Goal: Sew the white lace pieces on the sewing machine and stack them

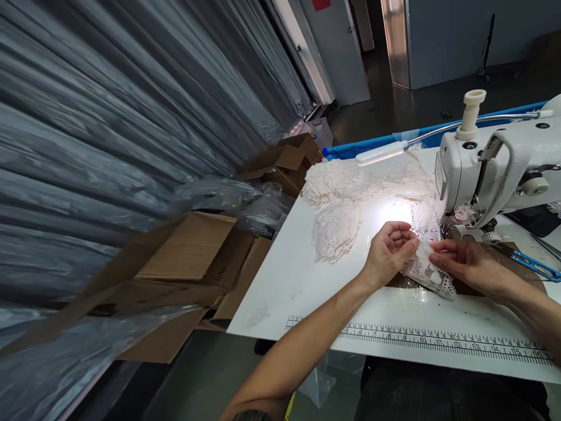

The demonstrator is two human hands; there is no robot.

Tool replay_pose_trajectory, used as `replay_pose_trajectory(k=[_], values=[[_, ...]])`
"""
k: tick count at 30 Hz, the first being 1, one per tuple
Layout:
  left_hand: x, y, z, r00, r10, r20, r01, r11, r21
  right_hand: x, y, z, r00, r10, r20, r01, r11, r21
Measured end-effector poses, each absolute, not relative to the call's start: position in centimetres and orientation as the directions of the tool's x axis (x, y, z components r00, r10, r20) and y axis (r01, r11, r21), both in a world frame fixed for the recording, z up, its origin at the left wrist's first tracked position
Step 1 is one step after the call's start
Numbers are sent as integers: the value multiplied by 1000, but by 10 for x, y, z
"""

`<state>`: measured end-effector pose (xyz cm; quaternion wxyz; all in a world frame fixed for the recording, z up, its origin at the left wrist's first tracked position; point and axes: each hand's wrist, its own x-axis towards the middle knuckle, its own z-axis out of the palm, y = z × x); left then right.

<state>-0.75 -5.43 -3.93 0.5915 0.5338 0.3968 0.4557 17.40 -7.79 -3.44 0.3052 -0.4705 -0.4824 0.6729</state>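
Note:
Both hands meet over a small piece of white lace (429, 273) lying on the white sewing table (307, 275). My left hand (389, 250) is palm up with fingers curled, pinching the lace's upper edge. My right hand (467, 264) grips the same lace from the right side. The piece sits just in front of the needle area of a white sewing machine (495, 169). A larger heap of cream lace fabric (350, 199) lies behind my hands, lit by the machine's lamp (380, 154).
A printed ruler (421, 339) runs along the table's front edge. Blue-handled snips (532, 264) lie at the right. Cardboard boxes (193, 263) and plastic wrap are stacked on the floor to the left, beside a grey curtain wall (109, 117).

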Motion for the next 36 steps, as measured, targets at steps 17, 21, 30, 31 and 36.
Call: replay_pose_trajectory(k=[17, 21, 30, 31, 36], values=[[-11, -56, -36, 498, 866, -33, 82, -9, 997, 185, -80, -29, -258, 848, -464, -102, -501, -859], [-11, -57, -38, 541, 841, -31, 88, -20, 996, 185, -81, -25, -228, 882, -411, -308, -466, -829], [-10, -61, -42, 571, 821, 19, 143, -122, 982, 176, -88, -24, -200, 916, -347, -241, -389, -889], [-8, -62, -42, 564, 824, 42, 153, -155, 976, 174, -88, -24, -195, 920, -339, -239, -380, -893], [-5, -62, -48, 596, 721, 354, 260, -590, 764, 166, -92, -24, -141, 921, -363, -235, -388, -891]])
